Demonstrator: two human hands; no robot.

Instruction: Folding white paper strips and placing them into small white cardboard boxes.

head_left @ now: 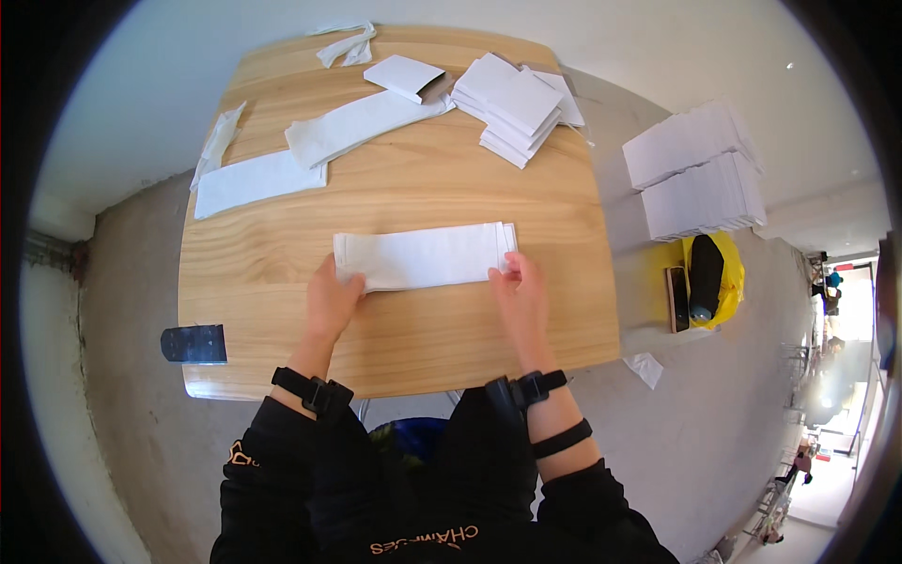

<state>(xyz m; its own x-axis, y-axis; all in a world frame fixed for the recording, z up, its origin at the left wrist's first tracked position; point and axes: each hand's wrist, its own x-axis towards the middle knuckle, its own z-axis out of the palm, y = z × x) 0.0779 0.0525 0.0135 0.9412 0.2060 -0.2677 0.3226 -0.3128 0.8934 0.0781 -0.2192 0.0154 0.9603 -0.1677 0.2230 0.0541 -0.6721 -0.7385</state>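
On the wooden table (404, 338) in front of me lies a long, flat stack of white folded sheets (423, 257), paper or thin cloth. My left hand (333, 299) is closed on its left end, with the thumb on top near the lower corner. At the other end my right hand (520, 289) holds the lower right corner, its fingers curled around the edge. There the layers sit slightly uneven, one poking out past the others. The fingertips under the stack are hidden.
Farther back lie two more white stacks (261, 181) (362, 130), an open-ended white box (405, 77), a pile of flat white packets (512, 105) and crumpled white wrapping (349, 45). A dark phone-like object (194, 344) overhangs the left edge. Right of the table stand stacked white packets (700, 193) and a yellow bag (736, 273).
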